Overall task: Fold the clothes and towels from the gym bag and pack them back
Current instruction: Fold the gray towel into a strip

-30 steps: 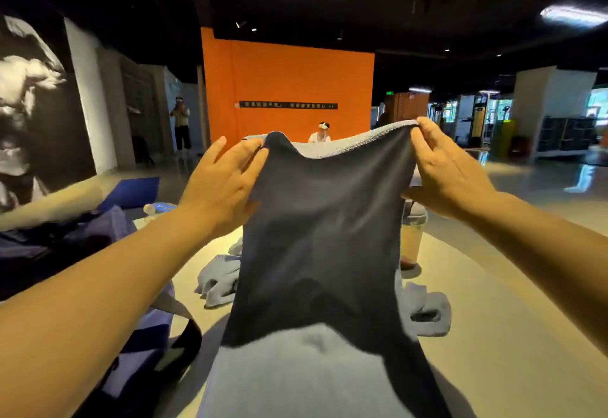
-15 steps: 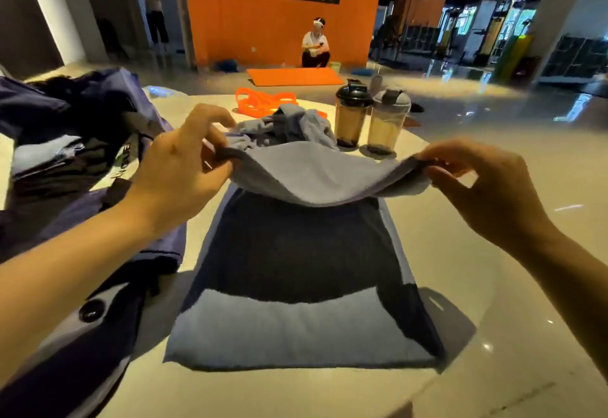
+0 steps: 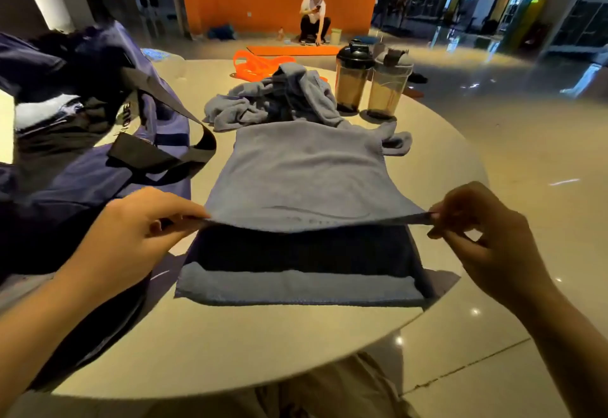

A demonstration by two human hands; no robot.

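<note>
Round table (image 3: 296,345) (gym floor beyond) bears a half-folded towel (image 3: 306,181).

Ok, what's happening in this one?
A person is folding a towel on a round table. The left hand and the right hand each pinch a corner of the raised edge, held above the towel's near end, which lies flat on the table. The gym bag sits open on the left; another towel lies crumpled behind, beside two shaker bottles.
</note>
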